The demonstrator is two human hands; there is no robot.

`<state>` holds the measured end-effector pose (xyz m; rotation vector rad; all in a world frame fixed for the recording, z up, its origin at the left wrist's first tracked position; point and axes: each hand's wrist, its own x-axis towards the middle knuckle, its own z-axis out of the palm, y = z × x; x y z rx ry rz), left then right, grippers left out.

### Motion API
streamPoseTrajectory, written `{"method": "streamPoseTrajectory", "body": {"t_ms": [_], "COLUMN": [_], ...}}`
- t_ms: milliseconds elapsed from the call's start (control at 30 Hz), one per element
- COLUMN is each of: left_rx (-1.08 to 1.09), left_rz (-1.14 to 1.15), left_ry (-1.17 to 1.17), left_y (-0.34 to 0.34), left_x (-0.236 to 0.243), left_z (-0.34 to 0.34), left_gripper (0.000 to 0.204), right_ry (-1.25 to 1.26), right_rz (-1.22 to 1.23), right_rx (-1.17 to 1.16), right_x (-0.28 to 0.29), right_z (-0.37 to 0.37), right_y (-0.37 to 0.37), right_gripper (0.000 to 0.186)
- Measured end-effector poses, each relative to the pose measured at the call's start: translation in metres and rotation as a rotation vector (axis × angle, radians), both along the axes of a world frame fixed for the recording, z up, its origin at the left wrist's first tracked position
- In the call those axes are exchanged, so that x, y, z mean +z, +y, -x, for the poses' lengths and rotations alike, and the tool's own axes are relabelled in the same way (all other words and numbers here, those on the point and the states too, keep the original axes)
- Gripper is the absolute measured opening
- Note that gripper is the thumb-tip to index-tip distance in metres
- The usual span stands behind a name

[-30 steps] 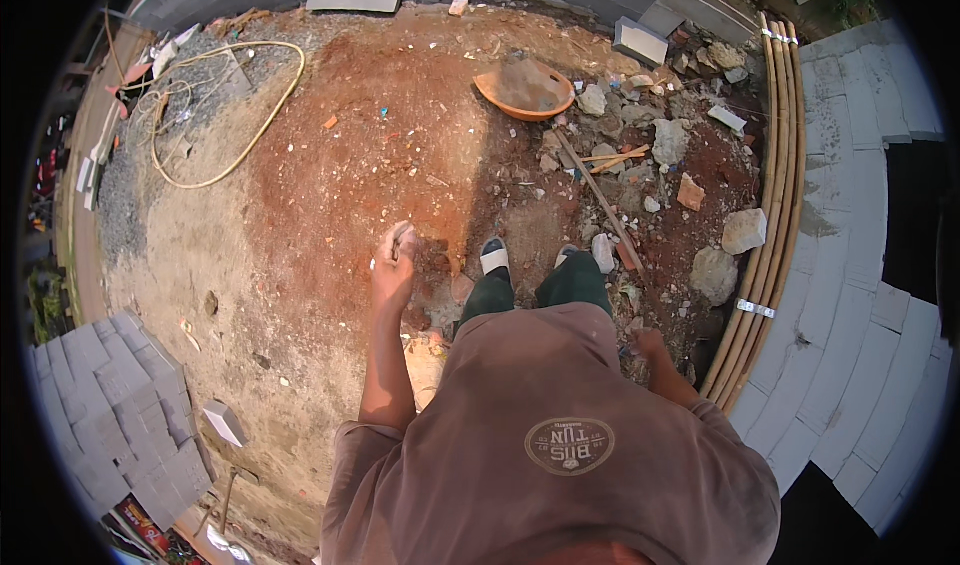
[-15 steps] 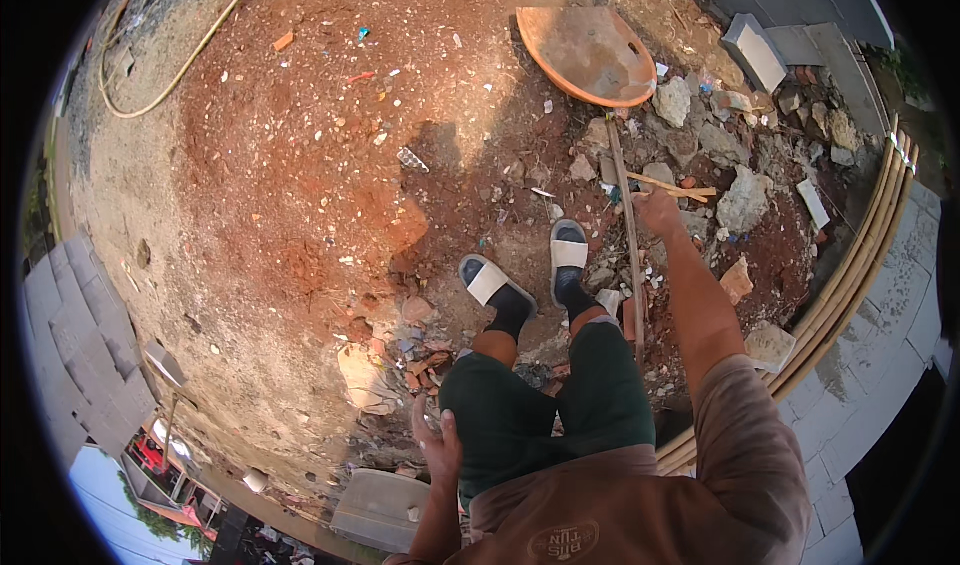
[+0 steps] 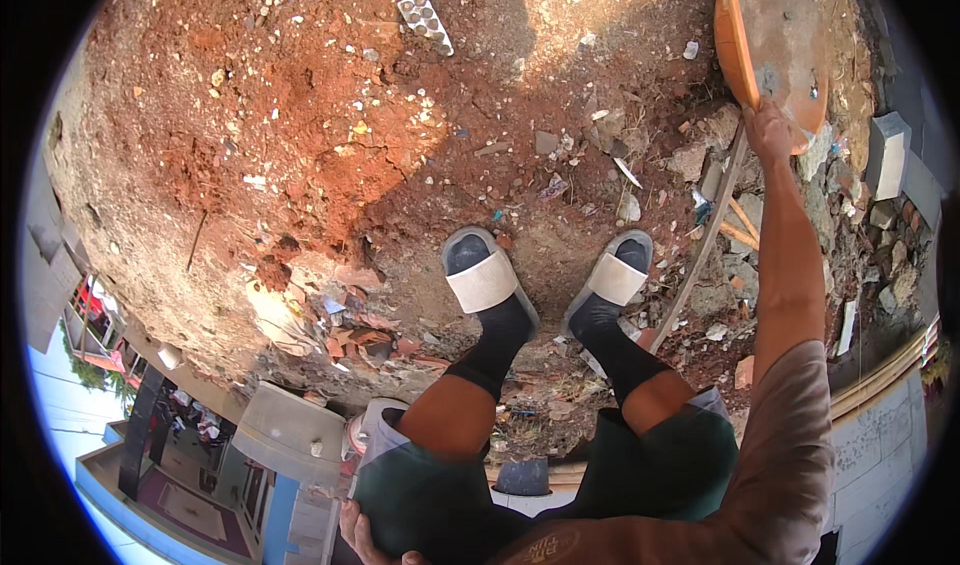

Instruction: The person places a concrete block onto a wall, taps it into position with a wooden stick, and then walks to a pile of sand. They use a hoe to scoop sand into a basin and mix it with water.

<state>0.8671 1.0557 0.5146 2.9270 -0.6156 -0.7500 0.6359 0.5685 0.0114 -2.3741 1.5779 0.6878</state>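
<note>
R hand grips basin; L hand nr shorts

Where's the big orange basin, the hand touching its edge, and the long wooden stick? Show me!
Orange basin (image 3: 734, 47): head view, on its orange side wall.
Right hand (image 3: 769, 133): head view, on the back of the hand.
Wooden stick (image 3: 707, 242): head view, around the middle of its length.
</note>
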Motion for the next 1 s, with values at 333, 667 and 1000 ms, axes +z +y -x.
{"method": "streamPoseTrajectory", "body": {"t_ms": [333,667,1000], "left_rx": [0.127,0.364,1.106], "left_rz": [0.147,0.358,0.758], "left_ry": [0.128,0.341,-0.113], "left_y": [0.015,0.03,0.154], "left_x": [0.045,0.174,0.253], "left_z": [0.055,0.064,-0.052], "left_gripper": [0.066,0.118,0.081], "right_ry": [-0.355,-0.908,-0.827], "right_rz": [-0.41,-1.043,-1.174], "right_rx": [-0.062,-0.227,0.5], "right_x": [0.326,0.68,0.857], "right_z": [-0.042,-0.23,-0.382], "right_y": [0.089,0.309,0.559], "right_gripper": [0.034,0.019,0.021]}}
